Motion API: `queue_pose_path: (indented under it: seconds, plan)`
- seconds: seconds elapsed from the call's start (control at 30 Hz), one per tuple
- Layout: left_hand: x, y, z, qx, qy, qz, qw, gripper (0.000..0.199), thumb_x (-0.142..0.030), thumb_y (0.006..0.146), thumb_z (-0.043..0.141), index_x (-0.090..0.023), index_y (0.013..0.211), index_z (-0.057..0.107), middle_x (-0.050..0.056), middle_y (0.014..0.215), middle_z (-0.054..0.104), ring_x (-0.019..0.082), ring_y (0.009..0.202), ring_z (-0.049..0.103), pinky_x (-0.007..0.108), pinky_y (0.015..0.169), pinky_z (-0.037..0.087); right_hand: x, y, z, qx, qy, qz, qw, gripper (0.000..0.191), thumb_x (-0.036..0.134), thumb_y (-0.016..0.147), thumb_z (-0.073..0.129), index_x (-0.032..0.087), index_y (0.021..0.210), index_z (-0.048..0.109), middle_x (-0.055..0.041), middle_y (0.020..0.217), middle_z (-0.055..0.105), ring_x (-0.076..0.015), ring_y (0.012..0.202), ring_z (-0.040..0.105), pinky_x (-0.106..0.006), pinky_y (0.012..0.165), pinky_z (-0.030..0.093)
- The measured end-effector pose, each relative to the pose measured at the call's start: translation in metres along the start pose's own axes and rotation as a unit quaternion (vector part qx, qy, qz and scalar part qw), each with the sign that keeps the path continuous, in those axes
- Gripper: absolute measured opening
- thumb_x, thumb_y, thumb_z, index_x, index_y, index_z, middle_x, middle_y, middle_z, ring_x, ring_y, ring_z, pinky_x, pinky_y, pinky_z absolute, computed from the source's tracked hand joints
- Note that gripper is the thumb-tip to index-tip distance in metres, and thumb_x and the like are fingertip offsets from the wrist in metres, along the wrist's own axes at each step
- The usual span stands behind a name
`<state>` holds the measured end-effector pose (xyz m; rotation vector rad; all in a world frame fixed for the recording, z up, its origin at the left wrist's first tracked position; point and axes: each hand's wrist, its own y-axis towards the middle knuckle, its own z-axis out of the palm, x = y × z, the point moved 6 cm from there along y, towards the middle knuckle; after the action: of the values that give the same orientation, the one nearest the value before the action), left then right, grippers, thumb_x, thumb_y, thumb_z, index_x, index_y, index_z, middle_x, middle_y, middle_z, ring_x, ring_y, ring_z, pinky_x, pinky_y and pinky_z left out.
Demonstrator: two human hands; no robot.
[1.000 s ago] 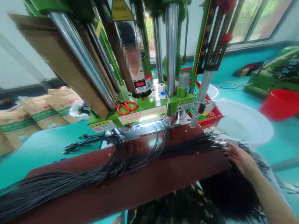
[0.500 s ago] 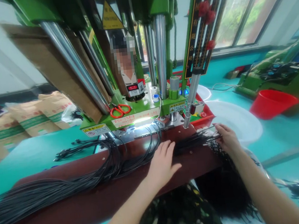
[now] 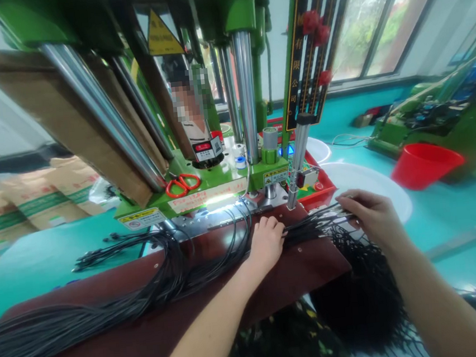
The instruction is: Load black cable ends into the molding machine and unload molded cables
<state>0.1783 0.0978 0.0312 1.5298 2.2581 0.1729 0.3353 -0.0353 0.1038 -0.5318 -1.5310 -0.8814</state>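
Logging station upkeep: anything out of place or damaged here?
Two things: red-handled scissors lie loose on the green plate, and a cardboard sheet slants behind a steel column at picture left; neither looks like a machine part. No damage shows on the black cables, though fine detail is unclear.

So the head cam is riding on the wearer's head, facing forward and tipping down over the brown board (image 3: pixel 313 261). Both forearms (image 3: pixel 209 321) are coming in from the bottom edge, so it's basically looking along them, with the left hand (image 3: pixel 267 240) and right hand (image 3: pixel 369 210) showing up close. The green press (image 3: pixel 216 178) is filling the upper middle just past them, while the window (image 3: pixel 407 16) is sitting way back at upper right.
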Motion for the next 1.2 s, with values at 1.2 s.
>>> queue_pose_path:
  seconds: [1.2]
  plan:
    - [0.0,-0.013,-0.012,0.178,-0.546,-0.108,0.812,0.047,-0.053,0.082,0.036,-0.011,0.096,0.053,-0.002,0.05,0.052,0.005,0.036,0.038,0.017,0.036,0.027,-0.035,-0.011,0.085,0.034,0.302,0.074,0.95,0.009,0.017,0.064,0.07,0.017,0.071,0.065,0.0019,0.059,0.06,-0.0096,0.055,0.053,-0.022,0.055,0.042]
